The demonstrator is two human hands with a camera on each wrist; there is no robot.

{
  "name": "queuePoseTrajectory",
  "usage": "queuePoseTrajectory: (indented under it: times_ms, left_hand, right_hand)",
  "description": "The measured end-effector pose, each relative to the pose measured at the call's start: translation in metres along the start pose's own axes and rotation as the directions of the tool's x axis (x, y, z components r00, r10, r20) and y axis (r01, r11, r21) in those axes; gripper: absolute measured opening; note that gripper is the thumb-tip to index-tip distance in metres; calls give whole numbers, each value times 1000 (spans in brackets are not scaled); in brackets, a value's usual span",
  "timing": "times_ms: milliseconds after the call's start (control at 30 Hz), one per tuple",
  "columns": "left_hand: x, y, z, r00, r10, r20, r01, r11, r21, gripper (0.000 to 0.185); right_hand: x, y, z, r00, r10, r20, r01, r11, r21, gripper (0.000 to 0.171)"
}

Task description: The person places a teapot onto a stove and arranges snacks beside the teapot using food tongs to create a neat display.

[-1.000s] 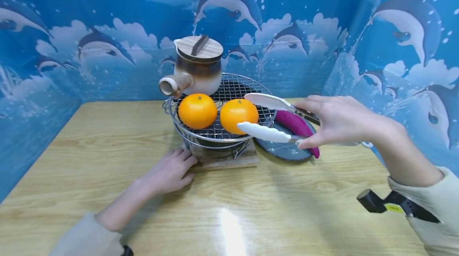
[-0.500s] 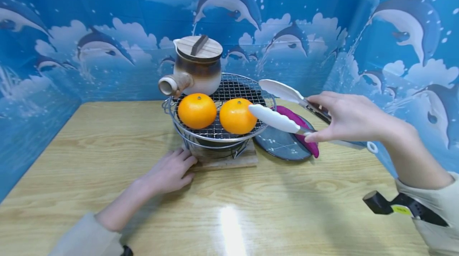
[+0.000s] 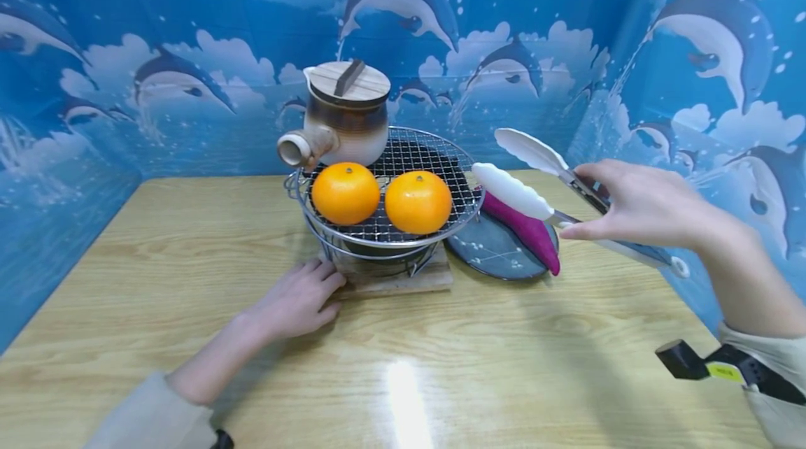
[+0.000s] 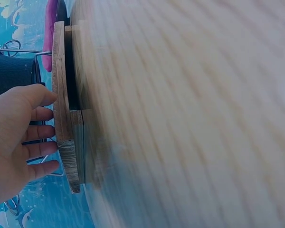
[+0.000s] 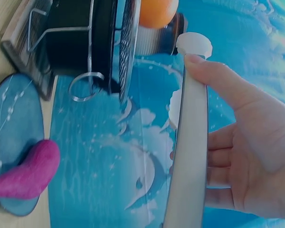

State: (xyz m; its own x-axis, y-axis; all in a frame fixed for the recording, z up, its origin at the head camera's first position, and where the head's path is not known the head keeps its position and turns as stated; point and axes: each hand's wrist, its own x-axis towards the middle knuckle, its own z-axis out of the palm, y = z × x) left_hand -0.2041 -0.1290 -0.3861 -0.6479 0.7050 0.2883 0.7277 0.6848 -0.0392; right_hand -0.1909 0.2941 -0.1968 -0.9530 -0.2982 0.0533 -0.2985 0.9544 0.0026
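Note:
My right hand [image 3: 648, 201] holds a pair of tongs [image 5: 187, 142], thumb on one arm and fingers on the other. The white tips of the tongs [image 3: 513, 190] are spread, with nothing between them, right of the grill rack [image 3: 434, 148]. Two oranges [image 3: 346, 194] sit side by side at the front of the rack. Below the tongs, a purple sweet potato [image 3: 525, 229] lies across a blue-grey plate [image 3: 488, 253]. Relaxed fingers of my left hand [image 3: 299, 302] touch the left edge of the wooden board [image 4: 64, 95] under the grill.
A brown and white clay pot [image 3: 352, 127] with a wooden lid and side handle stands at the back left of the rack. The wire stand and dark stove [image 5: 71, 38] rest on the board. Behind the wooden table [image 3: 208, 239] hangs a blue dolphin curtain [image 3: 252, 29].
My right hand has moved right with the spread tongs, away from the right orange, which stays on the rack. The left hand has kept still.

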Motion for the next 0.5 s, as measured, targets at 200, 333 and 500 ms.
queuePoseTrajectory:
  times_ms: [200, 333, 500]
  left_hand:
    - [0, 0, -1, 1000, -12, 4, 12, 1000, 2, 21]
    - [1, 0, 0, 1000, -9, 2, 9, 1000, 1, 21]
    - [1, 0, 1, 1000, -2, 2, 2, 1000, 2, 20]
  right_hand:
    - [2, 15, 7, 998, 60, 25, -59, 998, -4, 94]
    - [4, 25, 14, 995, 92, 46, -91, 996, -19, 98]
    - [8, 34, 24, 988, 140, 65, -137, 989, -47, 106]
